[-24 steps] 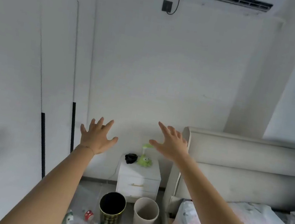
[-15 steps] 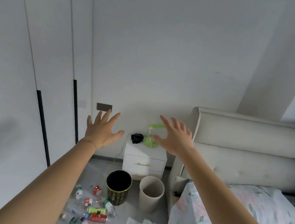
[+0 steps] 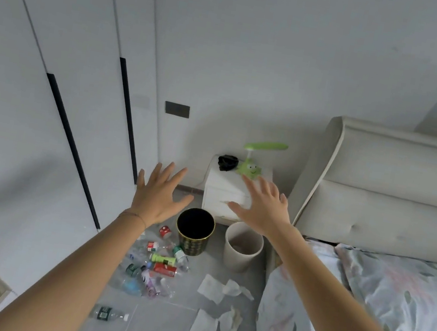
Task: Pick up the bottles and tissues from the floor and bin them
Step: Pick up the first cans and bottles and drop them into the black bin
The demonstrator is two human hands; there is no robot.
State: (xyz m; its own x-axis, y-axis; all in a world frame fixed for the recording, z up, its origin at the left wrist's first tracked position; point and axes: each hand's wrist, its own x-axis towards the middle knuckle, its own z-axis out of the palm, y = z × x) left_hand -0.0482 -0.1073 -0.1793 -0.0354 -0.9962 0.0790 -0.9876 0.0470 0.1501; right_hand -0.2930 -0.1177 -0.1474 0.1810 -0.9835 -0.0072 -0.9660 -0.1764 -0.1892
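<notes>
Several plastic bottles (image 3: 158, 269) lie in a heap on the grey floor, left of a black bin (image 3: 194, 232) and a beige bin (image 3: 242, 246). One more bottle (image 3: 108, 314) lies alone nearer me. White tissues (image 3: 211, 288) and crumpled tissues (image 3: 216, 324) lie to the right of the heap, by the bed. My left hand (image 3: 156, 197) and my right hand (image 3: 264, 206) are stretched out in front of me, high above the floor, fingers spread, holding nothing.
A white nightstand (image 3: 228, 193) with a green lamp (image 3: 253, 168) and a black object stands behind the bins. A bed (image 3: 381, 293) with a padded headboard fills the right. White wardrobe doors (image 3: 52, 79) line the left.
The view has tilted downward, so more floor, bottles and tissues show. Both hands stay spread and empty and have sunk lower against the room.
</notes>
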